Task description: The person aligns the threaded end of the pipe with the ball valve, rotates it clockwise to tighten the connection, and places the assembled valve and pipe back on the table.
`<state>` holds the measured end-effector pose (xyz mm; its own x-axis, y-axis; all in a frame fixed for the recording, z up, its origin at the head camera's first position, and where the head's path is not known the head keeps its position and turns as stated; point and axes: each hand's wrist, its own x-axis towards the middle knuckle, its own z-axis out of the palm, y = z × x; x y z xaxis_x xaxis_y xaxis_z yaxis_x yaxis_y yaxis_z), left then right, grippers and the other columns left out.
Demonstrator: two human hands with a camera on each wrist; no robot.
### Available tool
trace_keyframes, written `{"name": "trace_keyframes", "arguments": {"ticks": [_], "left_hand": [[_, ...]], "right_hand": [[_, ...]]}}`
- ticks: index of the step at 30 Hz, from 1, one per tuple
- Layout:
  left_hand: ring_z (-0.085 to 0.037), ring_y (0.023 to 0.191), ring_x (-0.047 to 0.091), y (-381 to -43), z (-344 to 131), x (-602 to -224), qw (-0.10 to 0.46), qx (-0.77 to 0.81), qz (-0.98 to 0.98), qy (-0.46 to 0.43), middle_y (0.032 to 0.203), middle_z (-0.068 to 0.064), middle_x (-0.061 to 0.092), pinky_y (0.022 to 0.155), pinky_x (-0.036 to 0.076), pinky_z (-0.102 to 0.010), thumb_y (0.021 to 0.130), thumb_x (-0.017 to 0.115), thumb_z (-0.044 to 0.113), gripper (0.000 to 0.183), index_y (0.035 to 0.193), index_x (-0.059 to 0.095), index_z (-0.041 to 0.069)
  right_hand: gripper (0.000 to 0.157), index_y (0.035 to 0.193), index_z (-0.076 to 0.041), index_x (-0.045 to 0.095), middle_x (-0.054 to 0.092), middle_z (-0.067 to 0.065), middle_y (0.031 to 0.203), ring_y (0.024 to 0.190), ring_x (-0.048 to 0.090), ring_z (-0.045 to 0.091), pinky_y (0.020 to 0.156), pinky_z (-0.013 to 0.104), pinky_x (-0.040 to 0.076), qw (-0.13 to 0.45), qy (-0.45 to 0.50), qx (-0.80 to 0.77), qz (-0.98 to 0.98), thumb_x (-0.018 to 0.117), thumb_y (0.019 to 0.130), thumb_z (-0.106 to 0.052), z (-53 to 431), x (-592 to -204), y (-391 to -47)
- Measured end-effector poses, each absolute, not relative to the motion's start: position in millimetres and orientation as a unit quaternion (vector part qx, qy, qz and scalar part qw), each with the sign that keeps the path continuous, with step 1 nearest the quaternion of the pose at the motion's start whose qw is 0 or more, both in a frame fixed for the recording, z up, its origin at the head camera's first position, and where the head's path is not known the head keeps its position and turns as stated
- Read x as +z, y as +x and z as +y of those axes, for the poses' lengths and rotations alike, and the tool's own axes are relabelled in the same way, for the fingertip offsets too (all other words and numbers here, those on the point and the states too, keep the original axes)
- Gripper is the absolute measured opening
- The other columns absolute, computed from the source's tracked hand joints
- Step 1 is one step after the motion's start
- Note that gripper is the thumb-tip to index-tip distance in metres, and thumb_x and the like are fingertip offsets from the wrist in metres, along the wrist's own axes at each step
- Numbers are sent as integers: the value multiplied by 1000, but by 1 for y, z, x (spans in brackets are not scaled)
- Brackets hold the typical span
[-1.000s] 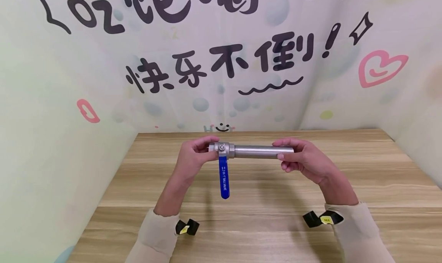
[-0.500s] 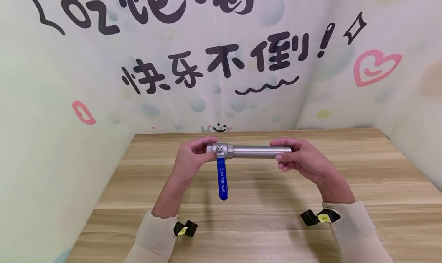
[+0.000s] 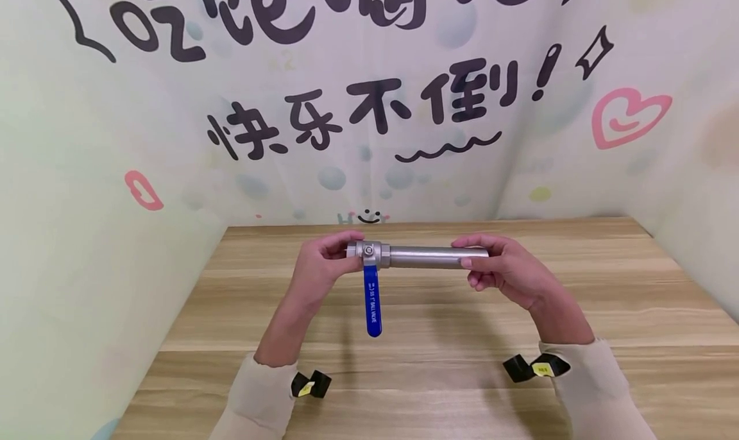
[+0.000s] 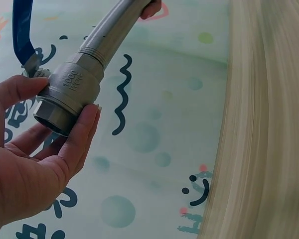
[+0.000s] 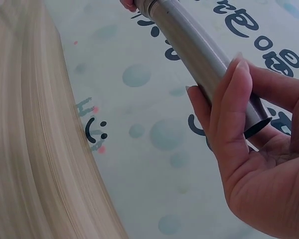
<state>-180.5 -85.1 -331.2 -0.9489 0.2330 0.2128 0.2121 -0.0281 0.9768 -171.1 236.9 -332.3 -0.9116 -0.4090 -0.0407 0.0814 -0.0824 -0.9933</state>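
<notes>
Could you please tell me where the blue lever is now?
In the head view, the blue lever is below centre, attached to the ball valve that the left hand holds, away from the right hand.

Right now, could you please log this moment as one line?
left hand: holds valve | right hand: holds pipe | contact: pipe meets valve, above table

- Room to pass: between the forearms [image 3: 285,328], over the near table [image 3: 416,389].
- Blue handle [image 3: 373,302] juts into it, left of centre.
- Valve [image 3: 375,253] and pipe [image 3: 427,256] span left hand [image 3: 319,262] to right hand [image 3: 514,271].
- Backdrop [image 3: 312,196] closes the far side.
</notes>
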Motion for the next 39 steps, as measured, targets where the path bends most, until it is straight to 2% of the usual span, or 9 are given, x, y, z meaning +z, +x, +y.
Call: {"name": "trace_keyframes", "arguments": {"ticks": [16, 26, 39], "left_hand": [[-21, 84, 61, -180, -85, -331, 6, 698, 698, 160, 104, -14, 65, 76, 58, -27, 80, 70, -5, 31, 111, 68, -6], [-20, 84, 62, -180, -85, -331, 7, 698, 698, 162, 105, -15, 66, 76, 57, -27, 80, 70, -5, 31, 111, 68, -6], [-19, 83, 62, -179, -85, -331, 7, 702, 694, 160, 102, -13, 66, 75, 57, -26, 80, 70, -4, 32, 111, 68, -6]], "right_hand": [[19, 111, -13, 66, 57, 8, 88, 63, 62, 10, 59, 19, 53, 174, -133, -720, 659, 60, 95, -6, 238, -333, -171], [36, 116, -11, 65, 58, 13, 97, 68, 60, 11, 60, 21, 53, 180, -152, -739, 631, 61, 87, 10, 239, -335, -173], [33, 118, -13, 66, 58, 7, 88, 62, 60, 10, 57, 19, 53, 179, -158, -734, 636, 60, 90, 5, 240, -335, -172]]}}
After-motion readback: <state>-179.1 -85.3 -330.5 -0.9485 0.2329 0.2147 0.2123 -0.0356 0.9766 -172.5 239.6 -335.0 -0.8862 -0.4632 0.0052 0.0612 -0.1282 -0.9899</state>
